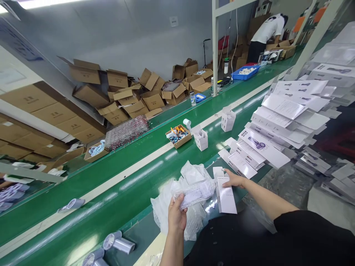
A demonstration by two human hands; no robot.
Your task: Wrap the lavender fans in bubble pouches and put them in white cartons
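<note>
A crinkled, translucent parcel [194,193] was gripped by the fingers of the left hand [176,217] above crumpled bubble wrap [163,211] on the counter [142,228]; a glossy, creased white carton [226,197] was held by those of the right hand [234,180].

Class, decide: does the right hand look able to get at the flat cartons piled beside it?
Probably yes: the cartons lie just beyond the right hand, with nothing visible between, though its fingers are busy with a box.
</note>
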